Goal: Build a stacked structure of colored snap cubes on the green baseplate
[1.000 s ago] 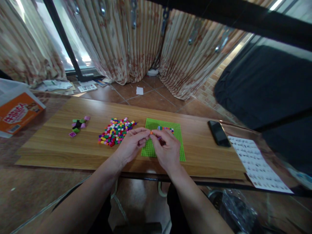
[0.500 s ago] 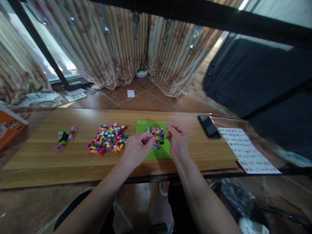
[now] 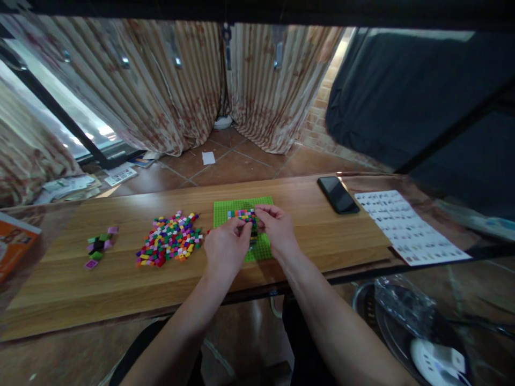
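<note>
A green studded baseplate (image 3: 263,250) lies on the wooden table, bearing a block of small multicoloured bricks (image 3: 244,213). My left hand (image 3: 227,244) is over the plate's left part, thumb and forefinger pinched together at the near side of the bricks. Whatever sits in that pinch is too small to make out. From the right, my right hand (image 3: 277,226) reaches in, its fingertips closed at the right edge of the coloured bricks. What they hold, if anything, is hidden. My hands cover part of the bricks. Left of the plate spreads a pile of loose coloured bricks (image 3: 171,238).
Several larger pink, green and black bricks (image 3: 96,245) lie at the table's left. On the right are a black phone (image 3: 338,194) and a printed sheet (image 3: 410,225). An orange box (image 3: 16,244) is at the far left. The table's near edge (image 3: 132,316) runs below my forearms.
My right hand has moved in to the bricks' right edge; before, it was raised apart from them. My left hand stays pinched over the plate. The camera view has turned slightly.
</note>
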`<state>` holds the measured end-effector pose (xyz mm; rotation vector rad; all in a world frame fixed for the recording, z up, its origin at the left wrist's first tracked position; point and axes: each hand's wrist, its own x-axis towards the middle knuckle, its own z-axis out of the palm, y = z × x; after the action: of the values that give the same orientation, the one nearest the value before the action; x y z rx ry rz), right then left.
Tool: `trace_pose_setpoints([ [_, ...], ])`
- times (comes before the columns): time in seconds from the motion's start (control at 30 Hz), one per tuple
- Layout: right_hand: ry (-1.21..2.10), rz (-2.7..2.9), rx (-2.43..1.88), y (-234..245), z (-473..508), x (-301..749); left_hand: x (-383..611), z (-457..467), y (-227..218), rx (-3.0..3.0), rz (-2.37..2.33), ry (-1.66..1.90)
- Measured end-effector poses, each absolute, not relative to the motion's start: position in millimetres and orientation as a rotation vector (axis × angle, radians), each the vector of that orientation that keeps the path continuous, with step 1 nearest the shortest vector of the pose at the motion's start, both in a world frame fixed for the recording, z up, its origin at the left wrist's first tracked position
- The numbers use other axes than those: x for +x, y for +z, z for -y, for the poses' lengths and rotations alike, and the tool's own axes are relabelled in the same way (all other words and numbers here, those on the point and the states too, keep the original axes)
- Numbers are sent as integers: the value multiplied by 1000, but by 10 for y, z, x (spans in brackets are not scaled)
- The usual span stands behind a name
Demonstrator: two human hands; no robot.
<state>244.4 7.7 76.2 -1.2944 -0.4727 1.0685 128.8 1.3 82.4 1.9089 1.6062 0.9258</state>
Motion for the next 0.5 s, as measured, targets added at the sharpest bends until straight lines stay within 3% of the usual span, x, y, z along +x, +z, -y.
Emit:
trace_pose_setpoints([
  [0.23, 1086, 521, -1276, 740, -81, 2470, 1340, -4, 852, 2051, -1758, 804],
  [0.5, 1102, 552, -1295, 696, -93, 2492, 1267, -17, 864, 2073, -1609, 795],
])
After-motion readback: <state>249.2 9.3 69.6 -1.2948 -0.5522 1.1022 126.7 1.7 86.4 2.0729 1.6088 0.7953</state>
